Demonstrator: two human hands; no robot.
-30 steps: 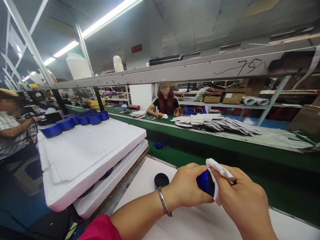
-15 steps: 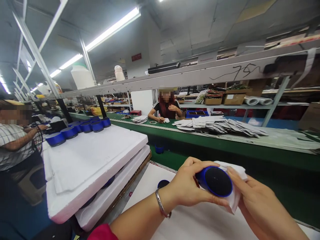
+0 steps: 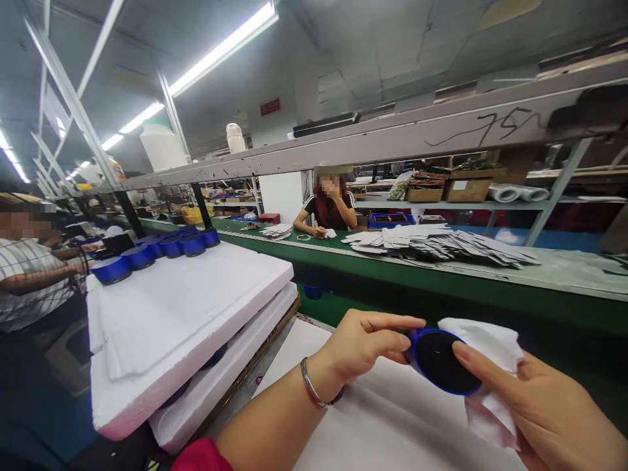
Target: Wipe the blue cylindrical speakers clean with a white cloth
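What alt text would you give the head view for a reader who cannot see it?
Both hands hold a round blue speaker with a black mesh face: the left hand grips its side, the right hand cradles it in a white cloth. To the left, more blue speakers sit on stacked white foam sheets.

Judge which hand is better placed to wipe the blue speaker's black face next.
Right. The right hand holds the white cloth against the speaker, thumb on its face; the left hand only steadies its side.
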